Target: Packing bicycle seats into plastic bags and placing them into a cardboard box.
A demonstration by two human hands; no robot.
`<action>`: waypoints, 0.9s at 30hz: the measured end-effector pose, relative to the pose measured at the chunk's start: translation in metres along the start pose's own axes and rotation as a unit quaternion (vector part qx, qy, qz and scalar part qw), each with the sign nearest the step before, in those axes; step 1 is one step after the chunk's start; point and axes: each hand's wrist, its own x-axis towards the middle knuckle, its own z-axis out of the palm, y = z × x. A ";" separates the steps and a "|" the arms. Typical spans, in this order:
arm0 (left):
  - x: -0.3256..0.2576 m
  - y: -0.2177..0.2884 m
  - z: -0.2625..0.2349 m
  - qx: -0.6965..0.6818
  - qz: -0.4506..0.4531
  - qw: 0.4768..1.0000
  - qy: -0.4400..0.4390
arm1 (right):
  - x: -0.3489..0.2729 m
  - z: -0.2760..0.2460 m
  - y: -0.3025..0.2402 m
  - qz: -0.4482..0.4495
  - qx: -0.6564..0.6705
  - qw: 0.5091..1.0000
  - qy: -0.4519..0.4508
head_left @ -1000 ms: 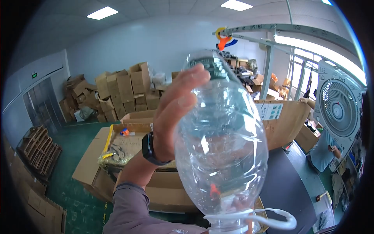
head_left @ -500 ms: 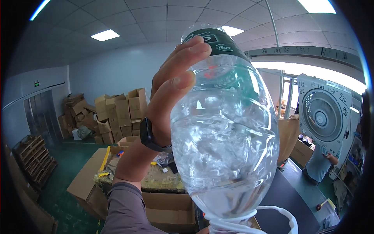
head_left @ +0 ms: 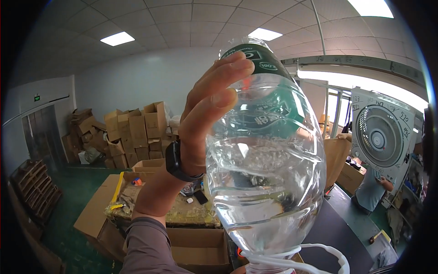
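Note:
A large clear plastic water bottle [head_left: 267, 182] with a dark green label band [head_left: 269, 64] fills the middle of the view, close in front of me. Its narrow end, with a white carry-handle loop [head_left: 335, 251], points down at the lower edge. Water inside shows ripples and bright reflections. My left hand [head_left: 207, 100] grips the bottle's left side high up, fingers curled over it near the label; a dark watch [head_left: 175, 160] is on that wrist. Beside the bottle's narrow end, a sliver of skin [head_left: 240, 270] peeks in, perhaps my right hand; its fingers are hidden.
Behind the bottle is a worktable [head_left: 191, 217] with a dark phone [head_left: 200, 197] and small items. An open cardboard box [head_left: 196, 249] sits in front of it. Stacked cartons [head_left: 137, 128] line the wall. At right are a dark tabletop [head_left: 337, 237], a large fan [head_left: 376, 137] and another person [head_left: 372, 192].
The churning water and bubbles in the bottle have calmed into smoother ripples. The bottle and my left hand have shifted slightly right and down in the view, the grip unchanged.

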 end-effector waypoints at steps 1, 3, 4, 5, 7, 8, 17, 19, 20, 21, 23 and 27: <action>-0.011 -0.001 -0.004 0.002 -0.005 1.000 0.002 | 0.009 -0.001 -0.002 -0.016 -0.011 1.000 -0.009; -0.041 -0.005 -0.012 0.037 -0.045 0.998 0.026 | 0.027 0.000 -0.035 -0.011 -0.018 1.000 -0.022; -0.057 -0.010 -0.030 0.059 -0.042 0.997 0.021 | 0.034 -0.001 -0.073 -0.017 -0.026 0.999 -0.017; -0.065 -0.021 -0.024 0.007 -0.026 0.999 0.042 | 0.017 0.021 -0.077 -0.028 -0.003 0.998 0.061; -0.093 -0.024 -0.028 0.032 -0.046 0.997 0.062 | 0.054 0.036 -0.062 -0.064 0.136 0.986 0.068; -0.104 -0.026 -0.034 0.023 -0.053 0.996 0.062 | 0.065 0.044 -0.068 -0.065 0.140 0.986 0.067; -0.272 -0.052 -0.118 0.059 -0.177 0.982 0.042 | 0.182 0.116 -0.183 -0.273 0.069 0.959 -0.005; -0.320 -0.038 -0.128 0.050 -0.254 0.965 0.043 | 0.197 0.142 -0.214 -0.329 0.062 0.942 0.013; -0.340 -0.036 -0.134 0.042 -0.272 0.960 0.046 | 0.205 0.155 -0.224 -0.350 0.063 0.934 0.027; -0.358 -0.032 -0.144 0.037 -0.302 0.952 0.029 | 0.214 0.170 -0.234 -0.370 0.066 0.926 0.037; -0.397 -0.024 -0.163 0.019 -0.367 0.930 -0.004 | 0.233 0.202 -0.255 -0.435 -0.016 0.898 0.062; -0.476 -0.002 -0.179 -0.040 -0.496 0.865 -0.060 | 0.286 0.254 -0.260 -0.466 -0.045 0.883 0.039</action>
